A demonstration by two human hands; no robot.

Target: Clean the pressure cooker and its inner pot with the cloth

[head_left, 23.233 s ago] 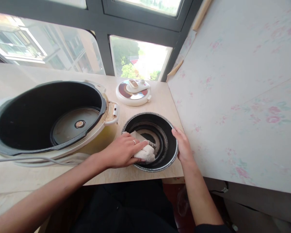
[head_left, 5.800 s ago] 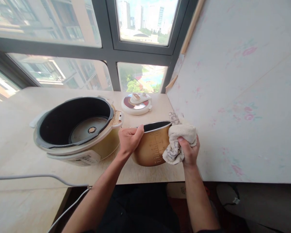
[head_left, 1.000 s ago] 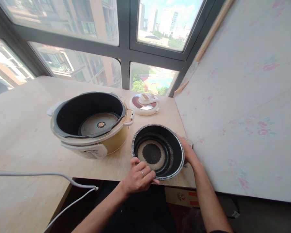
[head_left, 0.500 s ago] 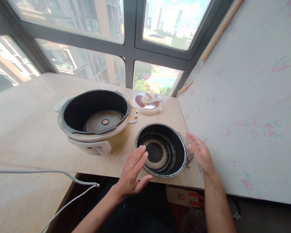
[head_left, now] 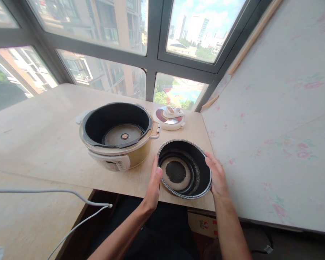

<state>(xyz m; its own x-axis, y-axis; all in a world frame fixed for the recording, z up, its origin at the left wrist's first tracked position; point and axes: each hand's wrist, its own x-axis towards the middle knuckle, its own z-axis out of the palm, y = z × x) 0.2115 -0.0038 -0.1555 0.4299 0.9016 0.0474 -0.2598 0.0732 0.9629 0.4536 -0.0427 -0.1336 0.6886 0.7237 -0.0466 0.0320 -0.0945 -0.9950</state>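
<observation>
A round inner pot (head_left: 184, 150), black inside with a worn pale ring on its bottom, stands on the wooden counter near the front edge. My left hand (head_left: 154, 179) presses flat against the pot's left side. My right hand (head_left: 218, 177) clasps its right rim, fingers curved along it. Between them the two hands hold the pot. To its left stands the cream cooker body (head_left: 116, 159), open, with its heating plate showing.
The cooker's round lid (head_left: 170, 117) lies at the back by the window. A white cable (head_left: 70, 196) runs over the lower board at the left. A pale flowered wall panel (head_left: 273, 119) stands close on the right. The counter edge (head_left: 141, 193) is just below the pot.
Half a second ago both hands hovered open beside the pot. They have closed in on its left and right sides. The view has shifted a little left.
</observation>
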